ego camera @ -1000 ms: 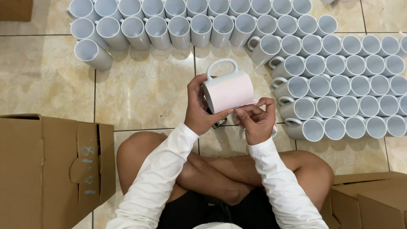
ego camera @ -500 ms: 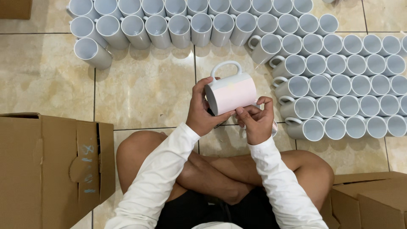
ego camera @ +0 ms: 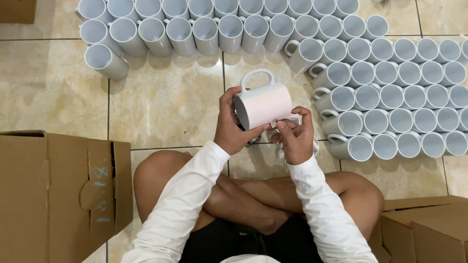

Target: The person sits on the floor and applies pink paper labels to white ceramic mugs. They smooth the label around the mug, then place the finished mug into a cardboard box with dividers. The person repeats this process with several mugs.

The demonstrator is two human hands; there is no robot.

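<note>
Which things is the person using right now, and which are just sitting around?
In use:
- white mug with a pale pink sheet around it
- left hand, gripping the mug
- right hand, fingers at the sheet's edge

Sitting around:
- rows of white mugs on the tiled floor
- cardboard box

Long white sleeves [ego camera: 185,195] reach to both wrists; black shorts [ego camera: 229,243] are worn, with knees bare, and both hands bare too.

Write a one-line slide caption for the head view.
Seated person's left hand holds a paper-wrapped white mug; right hand pinches its edge.
</note>
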